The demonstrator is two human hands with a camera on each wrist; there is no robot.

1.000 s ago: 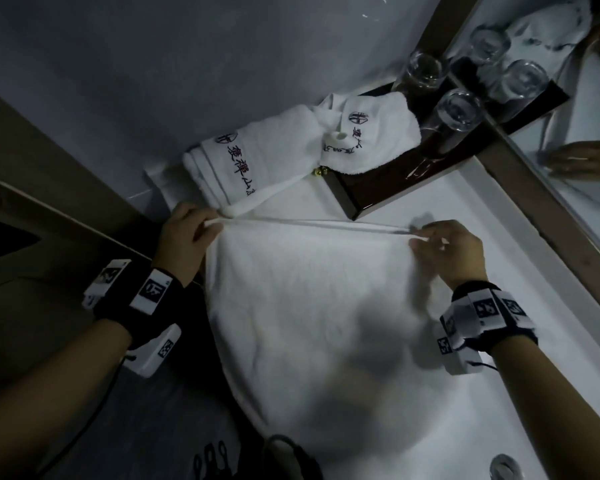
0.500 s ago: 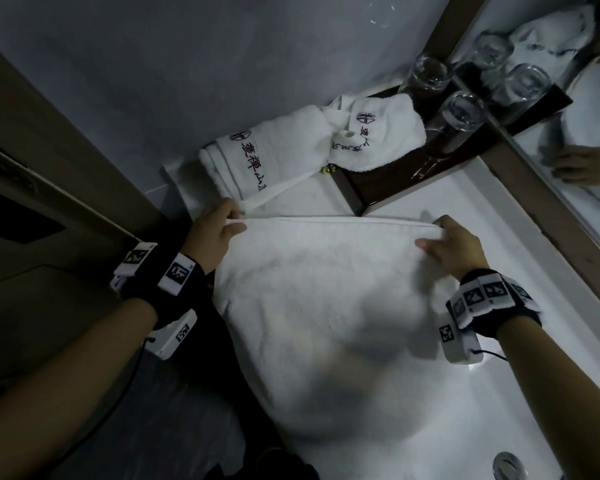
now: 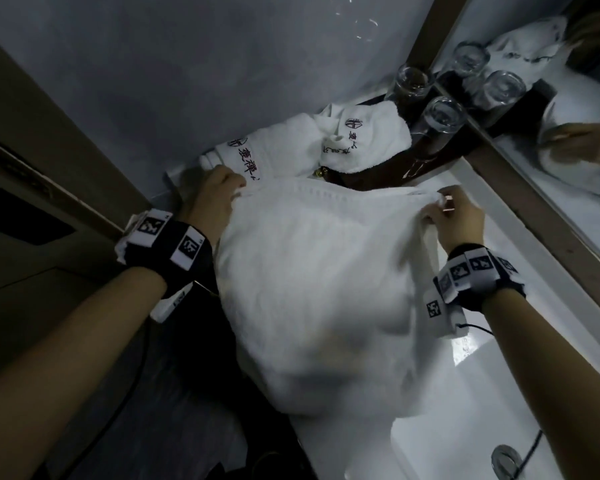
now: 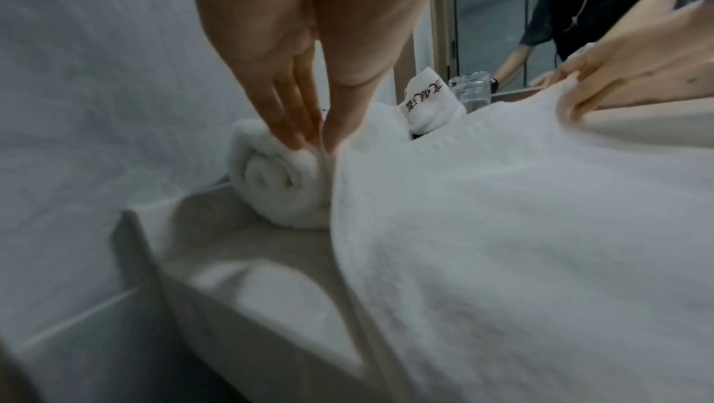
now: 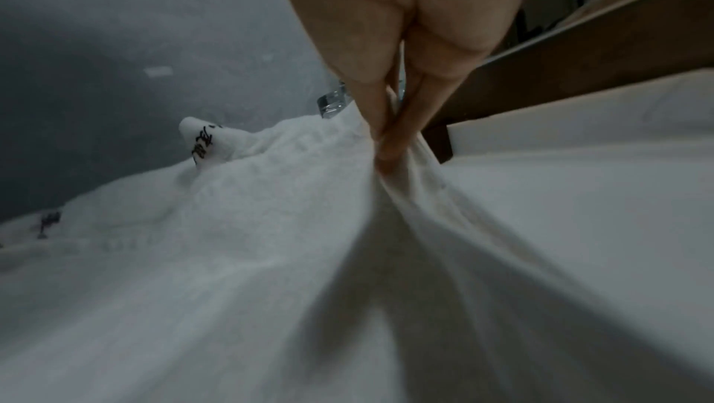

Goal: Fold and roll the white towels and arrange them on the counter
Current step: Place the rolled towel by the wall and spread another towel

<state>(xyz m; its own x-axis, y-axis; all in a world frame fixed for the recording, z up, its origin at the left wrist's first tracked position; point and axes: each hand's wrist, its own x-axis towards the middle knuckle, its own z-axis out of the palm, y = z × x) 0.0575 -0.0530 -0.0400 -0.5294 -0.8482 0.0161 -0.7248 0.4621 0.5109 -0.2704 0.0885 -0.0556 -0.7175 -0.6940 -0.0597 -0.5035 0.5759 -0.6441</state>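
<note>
A large white towel (image 3: 312, 271) is stretched between my hands over the white counter (image 3: 499, 244), its lower part hanging toward me. My left hand (image 3: 219, 195) pinches the towel's far left corner between thumb and fingers (image 4: 297, 122). My right hand (image 3: 454, 216) pinches the far right corner, and the cloth (image 5: 270, 257) bunches under its fingers (image 5: 390, 141). Just behind the left corner lies a rolled white towel (image 3: 267, 150) with dark lettering, its spiral end (image 4: 270, 183) facing the left wrist view. A second lettered towel (image 3: 368, 140) sits beside it.
A dark wooden tray (image 3: 440, 157) in the far corner carries upturned glasses (image 3: 440, 116). A framed mirror (image 3: 568, 140) runs along the right. A grey wall (image 3: 187, 64) backs the counter, and a sink drain (image 3: 506, 459) lies at lower right.
The towel's far edge has been lifted and carried forward, now overlapping the rolled towel and the tray's near edge. Both hands rose with it and keep their pinch.
</note>
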